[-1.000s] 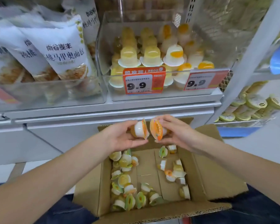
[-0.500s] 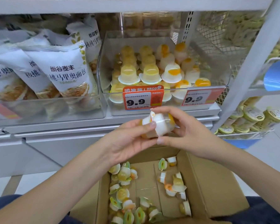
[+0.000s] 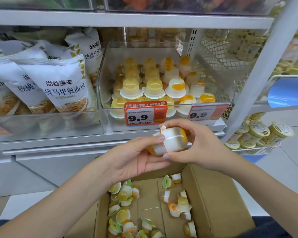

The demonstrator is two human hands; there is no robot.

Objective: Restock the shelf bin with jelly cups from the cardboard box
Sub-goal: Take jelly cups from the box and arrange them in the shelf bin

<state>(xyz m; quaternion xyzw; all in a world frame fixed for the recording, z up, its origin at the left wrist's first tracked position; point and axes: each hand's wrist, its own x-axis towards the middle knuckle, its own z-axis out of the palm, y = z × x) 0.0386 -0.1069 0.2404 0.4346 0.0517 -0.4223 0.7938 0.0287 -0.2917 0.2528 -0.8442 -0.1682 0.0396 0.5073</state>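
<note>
Shelf bin [image 3: 108, 93] behind price tag [image 3: 145, 114]; both hands, left [image 3: 136, 157] and right [image 3: 196, 148], around stacked jelly cups [image 3: 170, 140] above cardboard box [image 3: 218, 194].

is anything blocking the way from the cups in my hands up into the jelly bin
Only the clear bin's front wall with its price tag stands directly ahead of the held jelly cups. The bin's top is open, so lifting them over the wall looks clear.
</note>
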